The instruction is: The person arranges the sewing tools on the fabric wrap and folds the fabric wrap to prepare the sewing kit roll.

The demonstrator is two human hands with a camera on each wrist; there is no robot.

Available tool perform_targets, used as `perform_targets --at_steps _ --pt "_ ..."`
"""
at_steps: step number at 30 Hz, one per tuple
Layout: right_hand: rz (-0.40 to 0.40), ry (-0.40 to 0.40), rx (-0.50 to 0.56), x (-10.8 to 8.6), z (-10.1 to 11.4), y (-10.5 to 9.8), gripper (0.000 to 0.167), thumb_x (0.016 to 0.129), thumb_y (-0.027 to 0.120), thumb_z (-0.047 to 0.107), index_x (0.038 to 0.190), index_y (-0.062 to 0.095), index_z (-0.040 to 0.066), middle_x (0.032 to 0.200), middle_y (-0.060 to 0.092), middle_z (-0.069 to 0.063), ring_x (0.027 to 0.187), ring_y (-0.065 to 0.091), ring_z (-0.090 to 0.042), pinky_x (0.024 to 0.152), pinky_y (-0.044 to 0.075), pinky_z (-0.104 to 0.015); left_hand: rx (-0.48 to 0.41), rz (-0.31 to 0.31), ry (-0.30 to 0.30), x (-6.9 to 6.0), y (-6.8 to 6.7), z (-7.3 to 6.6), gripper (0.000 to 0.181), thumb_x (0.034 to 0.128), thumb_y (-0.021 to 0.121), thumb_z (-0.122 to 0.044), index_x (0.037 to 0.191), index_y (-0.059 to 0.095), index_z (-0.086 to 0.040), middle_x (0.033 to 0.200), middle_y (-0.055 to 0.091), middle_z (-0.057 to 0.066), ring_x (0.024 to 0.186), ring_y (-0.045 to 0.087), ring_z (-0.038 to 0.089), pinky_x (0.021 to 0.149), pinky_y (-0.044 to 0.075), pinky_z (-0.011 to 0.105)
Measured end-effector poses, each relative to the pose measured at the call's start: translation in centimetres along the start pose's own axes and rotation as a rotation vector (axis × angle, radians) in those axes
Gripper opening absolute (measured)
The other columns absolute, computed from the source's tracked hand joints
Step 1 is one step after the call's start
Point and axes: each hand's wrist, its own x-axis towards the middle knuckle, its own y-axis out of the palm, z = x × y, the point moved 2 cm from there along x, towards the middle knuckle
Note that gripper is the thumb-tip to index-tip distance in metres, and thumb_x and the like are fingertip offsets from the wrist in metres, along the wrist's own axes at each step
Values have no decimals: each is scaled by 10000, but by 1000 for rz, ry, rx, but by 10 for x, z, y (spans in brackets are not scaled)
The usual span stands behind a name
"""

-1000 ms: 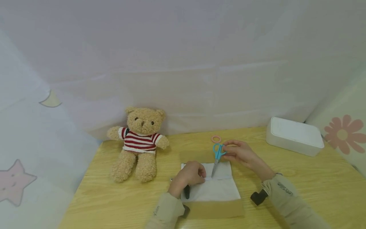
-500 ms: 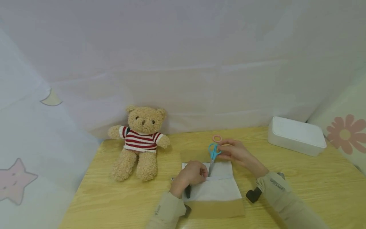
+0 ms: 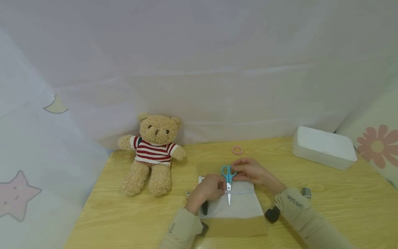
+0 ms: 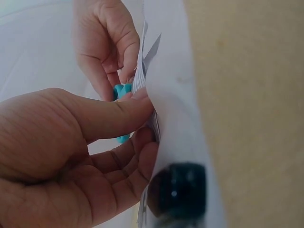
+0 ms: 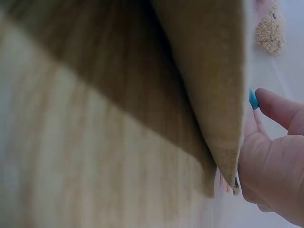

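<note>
My left hand (image 3: 207, 189) pinches a pale ribbed strip (image 4: 138, 81) that runs across a white sheet (image 3: 230, 206) backed with tan material (image 3: 233, 227). With thumb and fingers, my right hand (image 3: 253, 173) holds blue-handled scissors (image 3: 228, 174) by a handle loop. Their blades point toward me and appear to pass beneath the strip; in the left wrist view the blade tip (image 4: 153, 49) shows beyond it. A black object (image 3: 205, 207) lies on the sheet by my left wrist, its kind unclear. In the right wrist view, only a bit of blue handle (image 5: 253, 99) shows by my thumb.
A teddy bear (image 3: 153, 155) in a striped sweater sits at the back left. A pink ring (image 3: 237, 150) lies behind the scissors. The white box (image 3: 324, 147) stands at back right, a grey spool (image 3: 306, 192) beside my right sleeve. A small metal piece (image 3: 188, 194) is left of my left hand.
My right hand has moved left and toward me with the scissors, whose blades now extend past the strip over the white sheet. My left hand stays nearly in place. The grey spool has come fully into view.
</note>
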Motion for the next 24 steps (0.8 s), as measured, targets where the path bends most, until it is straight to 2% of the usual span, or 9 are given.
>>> perform_targets --at_steps 7,12,17,24 --pt "24 12 -29 -4 -2 2 295 919 591 8 1183 517 -101 972 608 -162 784 673 -222 789 546 -349 -25 -7 11 0 0 -1 158 822 688 -1 749 596 -108 696 498 -53 634 445 78 550 389 206" --pt "63 -8 -122 -7 -3 5 243 904 608 -5 1122 558 -99 910 643 -144 754 679 -196 740 556 -324 -35 -14 17 0 0 -1 182 822 692 -2 737 572 -111 700 488 -48 633 438 84 544 379 202" --pt "69 -33 -207 -9 -4 8 242 894 614 -23 1105 556 -125 857 653 -132 720 672 -167 688 562 -306 -51 -23 29 0 -1 2 192 821 687 4 728 566 -113 674 461 -49 597 414 77 517 350 192" --pt "73 -40 -233 -12 -3 11 256 882 608 -59 1106 539 -162 807 663 -137 659 672 -158 648 562 -292 -57 -21 29 2 -1 3 180 836 688 -15 731 587 -121 647 443 -53 581 397 74 500 330 191"
